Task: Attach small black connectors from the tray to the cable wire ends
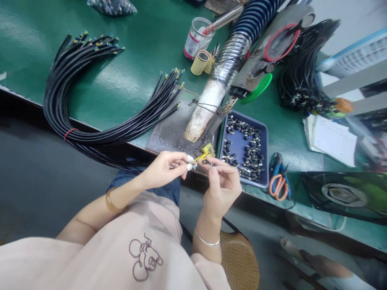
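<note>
White covers sit on the fingertips of my left hand, which pinches a wire end with thin coloured strands at the table's front edge. A slim yellow piece bridges the gap between my two hands. My right hand is closed in a pinch close by; what its fingers hold is too small to make out. Just beyond the fingers are a yellow sponge-like lump and the downward-pointing soldering iron. A blue tray of small black connectors with metal pins lies right of them.
A bundle of black cables, tied with a red band, curves over the table's left edge. A taped hose slants down over a dark plate. Pliers, papers, more cables and a fan are on the right.
</note>
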`<move>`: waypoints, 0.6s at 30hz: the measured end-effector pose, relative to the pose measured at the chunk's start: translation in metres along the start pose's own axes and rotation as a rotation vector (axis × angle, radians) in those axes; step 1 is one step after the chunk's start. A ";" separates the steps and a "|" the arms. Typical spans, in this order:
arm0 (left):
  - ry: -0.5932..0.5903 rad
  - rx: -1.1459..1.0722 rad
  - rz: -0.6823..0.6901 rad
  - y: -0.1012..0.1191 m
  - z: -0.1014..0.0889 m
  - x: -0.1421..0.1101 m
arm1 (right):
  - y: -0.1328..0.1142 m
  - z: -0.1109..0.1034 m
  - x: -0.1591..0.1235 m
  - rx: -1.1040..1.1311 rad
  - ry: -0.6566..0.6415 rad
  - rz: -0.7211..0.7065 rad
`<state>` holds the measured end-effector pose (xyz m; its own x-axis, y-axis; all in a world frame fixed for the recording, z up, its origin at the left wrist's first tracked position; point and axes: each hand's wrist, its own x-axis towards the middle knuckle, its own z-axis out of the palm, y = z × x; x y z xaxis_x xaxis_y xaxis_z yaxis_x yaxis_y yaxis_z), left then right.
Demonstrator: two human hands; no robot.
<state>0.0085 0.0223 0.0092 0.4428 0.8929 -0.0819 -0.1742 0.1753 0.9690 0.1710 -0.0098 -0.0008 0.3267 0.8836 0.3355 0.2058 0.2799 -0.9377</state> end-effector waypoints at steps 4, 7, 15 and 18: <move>0.029 0.026 0.030 0.003 -0.001 0.002 | 0.001 0.002 0.002 -0.057 -0.080 0.006; 0.046 0.060 0.047 0.004 -0.001 0.004 | 0.001 0.003 0.004 -0.094 -0.102 -0.014; 0.085 0.098 0.049 0.001 -0.001 0.009 | 0.002 0.006 0.010 -0.191 -0.121 -0.099; 0.091 0.104 0.052 0.003 -0.001 0.012 | 0.003 0.008 0.013 -0.204 -0.113 -0.136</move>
<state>0.0121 0.0337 0.0112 0.3535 0.9343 -0.0467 -0.1005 0.0876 0.9911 0.1689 0.0054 -0.0005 0.1806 0.8826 0.4340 0.4258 0.3276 -0.8434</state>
